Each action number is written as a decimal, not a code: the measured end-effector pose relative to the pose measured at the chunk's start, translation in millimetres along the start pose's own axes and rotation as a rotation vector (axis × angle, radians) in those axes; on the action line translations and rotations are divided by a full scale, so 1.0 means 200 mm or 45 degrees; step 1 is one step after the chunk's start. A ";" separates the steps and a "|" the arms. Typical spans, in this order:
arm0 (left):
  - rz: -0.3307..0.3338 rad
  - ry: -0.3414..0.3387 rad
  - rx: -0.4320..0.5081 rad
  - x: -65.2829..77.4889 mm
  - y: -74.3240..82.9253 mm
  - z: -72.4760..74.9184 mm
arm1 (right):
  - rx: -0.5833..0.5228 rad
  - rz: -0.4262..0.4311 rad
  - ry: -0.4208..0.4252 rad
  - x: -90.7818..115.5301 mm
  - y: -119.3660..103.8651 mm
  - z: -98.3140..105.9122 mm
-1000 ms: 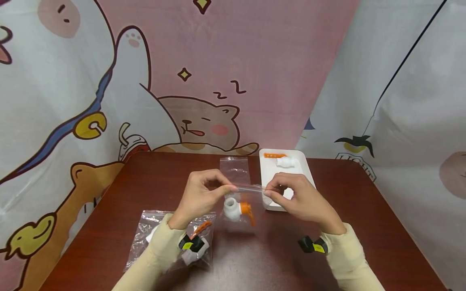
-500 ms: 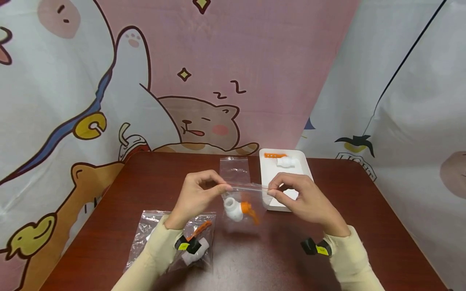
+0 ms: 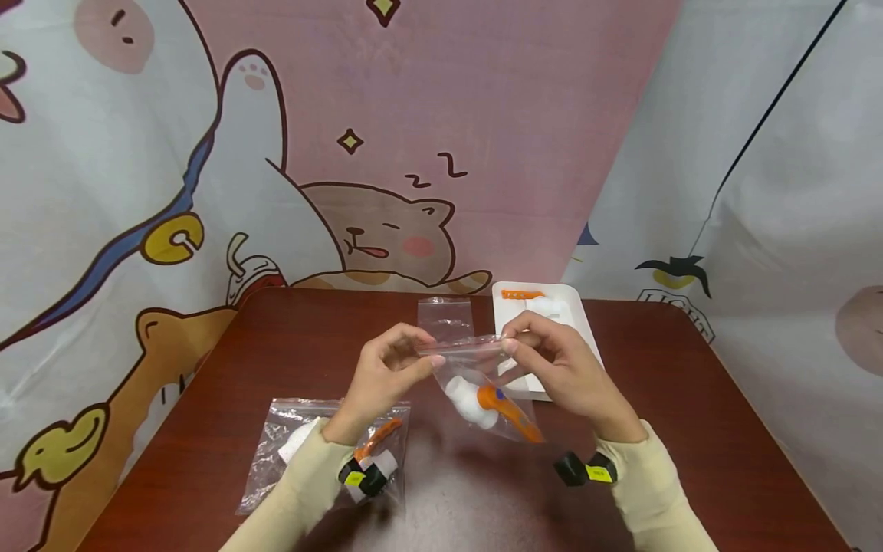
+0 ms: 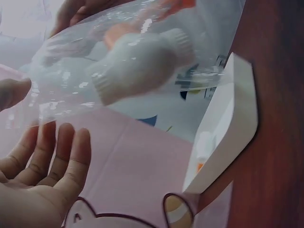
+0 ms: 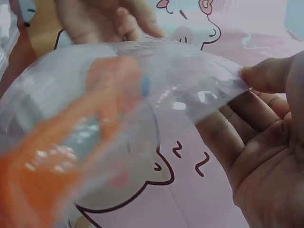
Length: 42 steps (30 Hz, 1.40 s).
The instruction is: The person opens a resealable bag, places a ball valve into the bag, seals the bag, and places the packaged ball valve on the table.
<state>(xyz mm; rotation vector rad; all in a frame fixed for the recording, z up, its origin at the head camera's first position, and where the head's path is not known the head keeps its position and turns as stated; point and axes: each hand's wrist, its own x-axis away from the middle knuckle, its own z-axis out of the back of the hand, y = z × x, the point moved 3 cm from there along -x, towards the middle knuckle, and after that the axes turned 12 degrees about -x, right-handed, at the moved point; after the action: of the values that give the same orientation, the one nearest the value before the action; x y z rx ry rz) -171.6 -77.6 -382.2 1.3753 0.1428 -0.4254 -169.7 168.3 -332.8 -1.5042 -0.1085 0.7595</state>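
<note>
A clear zip-lock bag (image 3: pixel 469 351) hangs between my two hands above the table. Inside it is a white plastic valve (image 3: pixel 471 402) with an orange lever handle (image 3: pixel 513 415), tilted down to the right. My left hand (image 3: pixel 385 376) holds the bag's top left end between thumb and fingers. At the top right end, my right hand (image 3: pixel 569 376) pinches the plastic near the seal. The left wrist view shows the valve's ribbed white ends (image 4: pixel 137 66) through the film; in the right wrist view the orange lever (image 5: pixel 61 142) is large and blurred.
A larger zip-lock bag (image 3: pixel 265 468) with white and orange parts lies front left, partly under my left forearm. Behind my hands lies a flat clear bag (image 3: pixel 444 318). A white tray (image 3: pixel 586 337) at back right holds an orange strip (image 3: pixel 522 294) and a white fitting (image 3: pixel 545 307).
The bag's lower part has swung right and turned, so the orange lever now faces me. My right hand has shifted slightly up and left.
</note>
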 end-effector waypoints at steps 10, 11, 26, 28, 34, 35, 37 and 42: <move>0.054 -0.184 0.218 0.04 -0.03 -0.11 | -0.199 -0.177 0.238 -0.01 0.02 0.01; 0.072 -0.178 0.220 0.04 -0.03 -0.12 | -0.201 -0.195 0.270 -0.01 0.03 0.01; 0.360 0.037 0.127 0.05 -0.04 -0.09 | 0.069 -0.190 0.293 -0.02 0.10 0.13; 0.393 0.047 0.100 0.04 -0.06 -0.07 | 0.145 -0.181 0.277 -0.01 0.11 0.16; 0.503 0.033 0.062 0.05 -0.13 -0.03 | 0.465 -0.260 0.218 0.04 0.18 0.24; 0.521 0.028 0.062 0.05 -0.14 -0.02 | 0.507 -0.271 0.202 0.05 0.19 0.25; 0.556 0.021 0.064 0.06 -0.17 -0.01 | 0.590 -0.284 0.156 0.07 0.23 0.26; 0.643 0.026 0.036 0.10 -0.24 0.00 | 0.737 -0.330 0.041 0.13 0.32 0.30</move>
<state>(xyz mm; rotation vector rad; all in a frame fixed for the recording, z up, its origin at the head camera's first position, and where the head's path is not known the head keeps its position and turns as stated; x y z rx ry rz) -171.8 -88.4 -432.4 1.3862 -0.1932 0.0093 -205.3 224.3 -395.3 -0.9280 -0.0510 0.4990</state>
